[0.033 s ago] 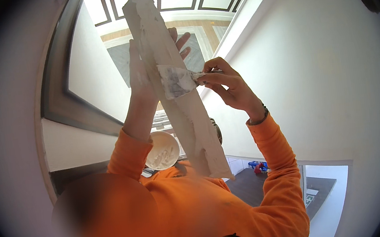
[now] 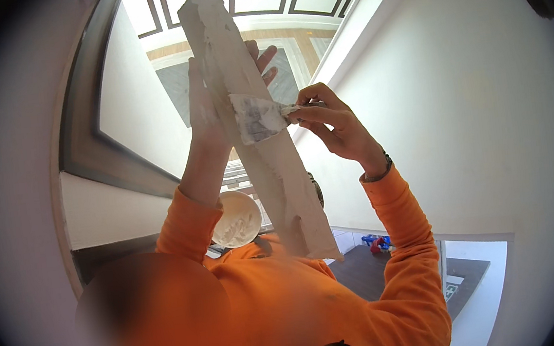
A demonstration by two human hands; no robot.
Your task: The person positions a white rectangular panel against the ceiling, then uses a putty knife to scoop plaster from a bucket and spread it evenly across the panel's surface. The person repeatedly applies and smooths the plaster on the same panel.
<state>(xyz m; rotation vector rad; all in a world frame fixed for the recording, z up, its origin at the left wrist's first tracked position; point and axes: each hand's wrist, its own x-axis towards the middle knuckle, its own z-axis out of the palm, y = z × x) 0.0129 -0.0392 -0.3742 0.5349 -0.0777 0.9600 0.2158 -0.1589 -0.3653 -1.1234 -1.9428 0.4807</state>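
Observation:
A long, narrow board [image 2: 260, 175], smeared with pale plaster, slants from the top of the view down toward my chest. My left hand [image 2: 203, 109] cups its underside, the thumb along the left edge and fingertips showing past the right edge; the palm is partly hidden. Pinched in my right hand [image 2: 329, 122] is a putty knife [image 2: 260, 118], its handle mostly covered by my fingers. The wide blade, coated with plaster, lies across the upper middle of the board. Below my left wrist, a round white bucket [image 2: 236, 220] holds some pale plaster.
A smooth pale wall [image 2: 449, 126] rises at my right. Along the left runs a dark-framed panel [image 2: 82, 140]. Red and blue items [image 2: 376, 243] sit on a dark surface at lower right. A grey floor area [image 2: 175, 89] shows beyond the board.

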